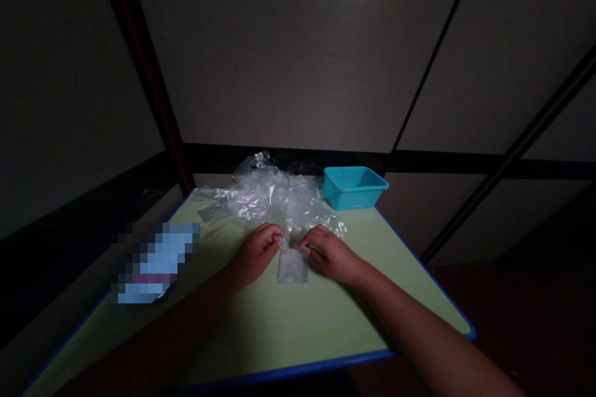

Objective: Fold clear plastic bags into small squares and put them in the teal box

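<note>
A small, flat, clear plastic bag [293, 268] lies on the table between my hands. My left hand [259, 252] is closed in a pinch near the bag's upper left corner. A tiny pale bit shows at its fingertips, too small to name. At the upper right corner, my right hand [331, 254] has its thumb and fingers pinched on the bag's edge. Just beyond both hands spreads a loose heap of crumpled clear plastic bags [272, 192].
A turquoise plastic basket [356, 198] stands at the table's far right corner, beside the heap. On the left side lies a phone-like object [156, 267], blurred out by pixels. The pale green table [298, 329] has a blue edge, with panelled walls behind.
</note>
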{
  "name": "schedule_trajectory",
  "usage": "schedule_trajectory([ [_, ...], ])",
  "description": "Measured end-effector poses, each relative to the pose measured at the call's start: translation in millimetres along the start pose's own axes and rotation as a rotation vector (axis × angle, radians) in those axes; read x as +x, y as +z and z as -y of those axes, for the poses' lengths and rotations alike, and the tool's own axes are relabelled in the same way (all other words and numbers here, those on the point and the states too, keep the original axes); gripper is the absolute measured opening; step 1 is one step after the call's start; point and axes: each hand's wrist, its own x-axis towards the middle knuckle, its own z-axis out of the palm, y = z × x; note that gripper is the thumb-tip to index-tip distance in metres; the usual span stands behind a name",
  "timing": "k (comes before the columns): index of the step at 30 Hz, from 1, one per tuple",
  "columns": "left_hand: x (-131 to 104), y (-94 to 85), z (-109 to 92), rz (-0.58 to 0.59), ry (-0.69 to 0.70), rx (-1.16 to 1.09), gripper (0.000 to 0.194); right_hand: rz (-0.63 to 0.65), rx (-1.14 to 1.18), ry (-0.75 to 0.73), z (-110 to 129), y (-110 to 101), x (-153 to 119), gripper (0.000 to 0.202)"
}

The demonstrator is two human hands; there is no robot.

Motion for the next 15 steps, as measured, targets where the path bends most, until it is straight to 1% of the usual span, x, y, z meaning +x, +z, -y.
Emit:
schedule_trajectory([
  [2, -1, -0.6, 2, 0.035, 0.068, 0.204, 0.006, 0.025, -0.015, -0.006, 0, 0, 0, 0.023],
  [4, -2, -1.4, 5, 0.069, 0.106, 0.358, 0.007, 0.054, -0.029, -0.001, 0, 1, 0, 0.02],
  [6, -3, -2.1, 7, 0.098, 0.121, 0.443, 0.011, 0.089, -0.051, 0.017, 0, 1, -1, 0.017],
  [9, -4, -2.6, 9, 0.14, 0.128, 0.491, 0.016, 0.114, -0.099, 0.08, 0, 1, -2, 0.014],
  [12, -5, -2.2, 11, 0.183, 0.128, 0.504, 0.023, 0.075, -0.143, 0.187, -1, 1, -2, 0.009],
  [13, -5, -1.9, 11, 0.19, 0.126, 0.505, 0.025, 0.045, -0.117, 0.241, -2, 1, -2, 0.008],
  [14, -6, -1.7, 11, 0.192, 0.125, 0.506, 0.026, 0.004, -0.031, 0.32, -2, 1, -2, 0.009],
  [15, -6, -1.6, 11, 0.19, 0.127, 0.505, 0.027, -0.042, 0.102, 0.413, -3, 2, -1, 0.009],
])
